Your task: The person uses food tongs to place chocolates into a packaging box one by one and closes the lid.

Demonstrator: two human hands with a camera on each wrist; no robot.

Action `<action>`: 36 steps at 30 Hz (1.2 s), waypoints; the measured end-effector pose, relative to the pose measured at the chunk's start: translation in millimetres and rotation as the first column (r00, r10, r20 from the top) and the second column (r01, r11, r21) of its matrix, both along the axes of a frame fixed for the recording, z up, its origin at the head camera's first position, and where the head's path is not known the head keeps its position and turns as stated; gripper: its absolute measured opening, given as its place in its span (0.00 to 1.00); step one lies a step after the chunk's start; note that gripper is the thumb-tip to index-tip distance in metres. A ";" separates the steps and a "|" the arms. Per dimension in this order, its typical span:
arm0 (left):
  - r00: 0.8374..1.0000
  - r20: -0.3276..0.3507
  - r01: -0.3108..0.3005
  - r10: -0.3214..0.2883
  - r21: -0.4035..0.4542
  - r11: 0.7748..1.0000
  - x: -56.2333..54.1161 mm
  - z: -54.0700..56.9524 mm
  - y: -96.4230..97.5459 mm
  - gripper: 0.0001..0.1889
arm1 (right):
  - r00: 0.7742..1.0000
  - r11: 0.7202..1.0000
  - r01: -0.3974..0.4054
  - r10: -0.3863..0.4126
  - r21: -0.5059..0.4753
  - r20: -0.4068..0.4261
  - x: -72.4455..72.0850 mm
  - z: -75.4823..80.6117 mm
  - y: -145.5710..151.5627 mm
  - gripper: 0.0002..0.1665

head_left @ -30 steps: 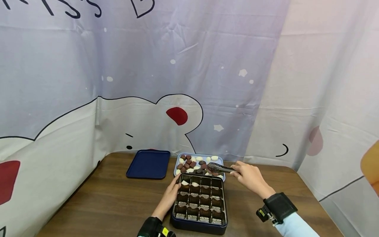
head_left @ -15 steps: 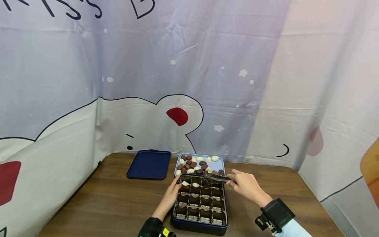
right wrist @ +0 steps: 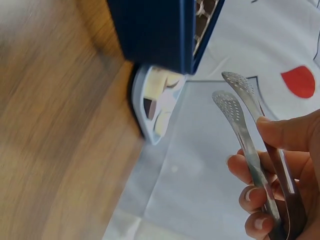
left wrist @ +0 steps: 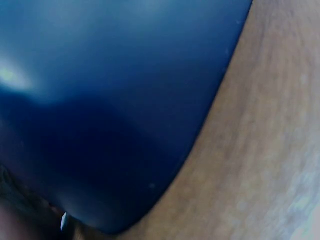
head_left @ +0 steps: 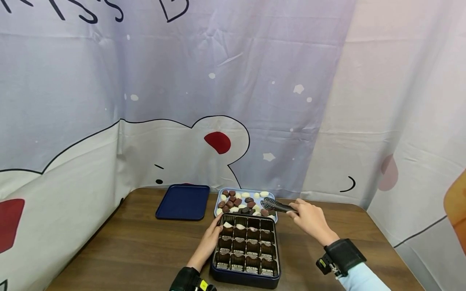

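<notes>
My right hand (head_left: 309, 220) holds metal tongs (head_left: 274, 205) over the right side of a light blue tray (head_left: 221, 193) of chocolates. Perforated tongs tips stand apart with nothing between them in the right wrist view, thumb on one arm and fingers round the other. In front of the tray sits a dark blue box (head_left: 244, 277) with a brown divided insert (head_left: 245, 246). My left hand (head_left: 208, 241) grips its far left side. White pieces (head_left: 240, 226) lie in two compartments of its farthest row, a pinkish piece (head_left: 253, 229) in the third. The box wall (left wrist: 110, 125) fills most of the left wrist view.
A flat dark blue lid (head_left: 183, 202) lies left of the tray on the wooden table (head_left: 145, 250). White, brown and dark chocolates (head_left: 233, 200) lie loose in the tray. A printed cloth (head_left: 273, 121) hangs right behind the table's back edge.
The tongs went from the tray to the box with a dark reddish chocolate, then back over the tray with their tips apart. A pinkish piece now shows in the third compartment. My left hand stayed.
</notes>
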State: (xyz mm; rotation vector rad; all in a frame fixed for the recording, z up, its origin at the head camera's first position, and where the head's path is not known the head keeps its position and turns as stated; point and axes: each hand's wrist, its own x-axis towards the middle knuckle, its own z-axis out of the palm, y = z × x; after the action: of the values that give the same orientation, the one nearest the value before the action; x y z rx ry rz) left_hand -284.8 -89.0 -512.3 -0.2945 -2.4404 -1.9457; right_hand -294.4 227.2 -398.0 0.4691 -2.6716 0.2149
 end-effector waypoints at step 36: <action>1.000 -0.003 -0.005 0.005 0.005 1.000 1.4 5.4 0.2 0.26 | 1.000 0.997 -0.019 0.017 0.081 0.017 -3.9 -28.2 16.6 0.15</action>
State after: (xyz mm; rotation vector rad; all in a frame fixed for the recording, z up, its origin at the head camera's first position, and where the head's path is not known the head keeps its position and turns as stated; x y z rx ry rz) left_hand -283.4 -88.8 -506.9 -0.2914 -2.4321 -1.9471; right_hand -298.3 243.8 -426.2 0.5189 -2.7009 0.1157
